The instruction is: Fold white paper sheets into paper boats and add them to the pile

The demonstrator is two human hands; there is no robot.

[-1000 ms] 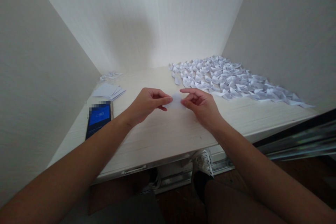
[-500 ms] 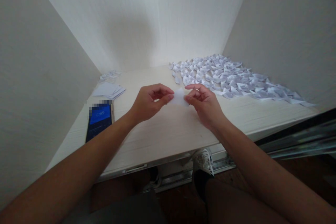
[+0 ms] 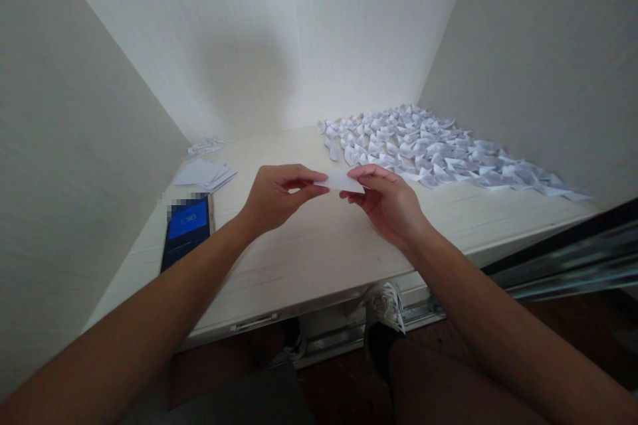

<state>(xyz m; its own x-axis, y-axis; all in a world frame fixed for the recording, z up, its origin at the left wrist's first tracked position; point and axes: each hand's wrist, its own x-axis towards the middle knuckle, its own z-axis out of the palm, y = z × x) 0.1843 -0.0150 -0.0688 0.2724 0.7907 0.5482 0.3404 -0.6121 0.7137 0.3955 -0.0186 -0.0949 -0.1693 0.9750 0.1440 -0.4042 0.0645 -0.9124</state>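
Observation:
A small white piece of paper is stretched between my two hands, just above the white board. My left hand pinches its left end between thumb and fingers. At the right end, my right hand grips it, with the thumb on top and the fingers curled beneath. The paper looks like a narrow strip with straight edges; its folds are too small to make out. Beyond my right hand spreads a large heap of small folded paper boats.
Flat white paper sheets lie at the left, with a pile of small paper pieces behind them. A phone with a lit screen rests by my left forearm. Walls enclose the board's back and sides. A shoe shows below its front edge.
My right hand has turned, its thumb now over the paper and its fingers under it. The paper now appears flatter and narrower. My left hand has shifted slightly left.

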